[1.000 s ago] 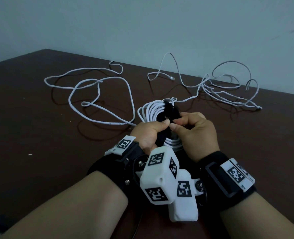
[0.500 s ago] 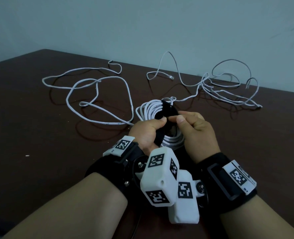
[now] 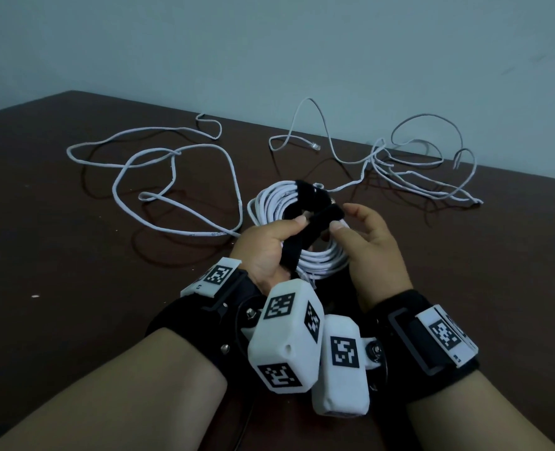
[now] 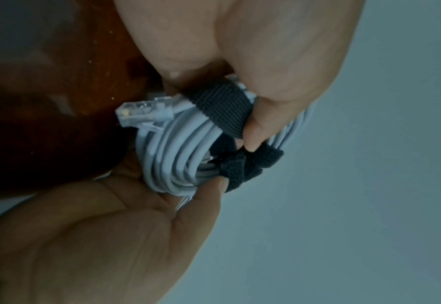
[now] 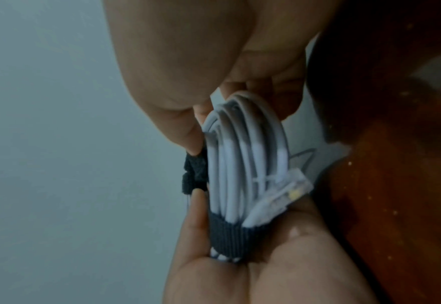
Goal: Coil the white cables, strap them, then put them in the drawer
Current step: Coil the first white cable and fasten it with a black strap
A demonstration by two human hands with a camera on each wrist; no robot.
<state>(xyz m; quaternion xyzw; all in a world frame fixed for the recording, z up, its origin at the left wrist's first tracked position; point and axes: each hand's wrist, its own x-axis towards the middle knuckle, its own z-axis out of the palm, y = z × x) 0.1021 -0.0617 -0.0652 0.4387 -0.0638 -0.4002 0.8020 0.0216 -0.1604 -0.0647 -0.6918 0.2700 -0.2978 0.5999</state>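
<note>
A coiled white cable (image 3: 277, 203) is held upright just above the brown table (image 3: 74, 255). My left hand (image 3: 269, 244) grips its near side, thumb pressing a black strap (image 3: 291, 255) that wraps the bundle there. The strap's free end (image 3: 326, 214) runs up to my right hand (image 3: 344, 218), which pinches it between thumb and forefinger. A second black band (image 3: 307, 192) crosses the coil's far side. The left wrist view shows the ribbed strap (image 4: 222, 107) round the coil (image 4: 172, 152) beside a clear plug (image 4: 141, 113). The right wrist view shows the same coil (image 5: 240, 154), strap (image 5: 227, 236) and plug (image 5: 284, 195).
Two loose white cables lie uncoiled on the table: one (image 3: 172, 177) sprawls at the back left, the other (image 3: 416, 167) is tangled at the back right near the wall. No drawer is in view.
My right hand has drawn away from my left thumb, pulling the strap's free end up and to the right. The coil has risen slightly with both hands.
</note>
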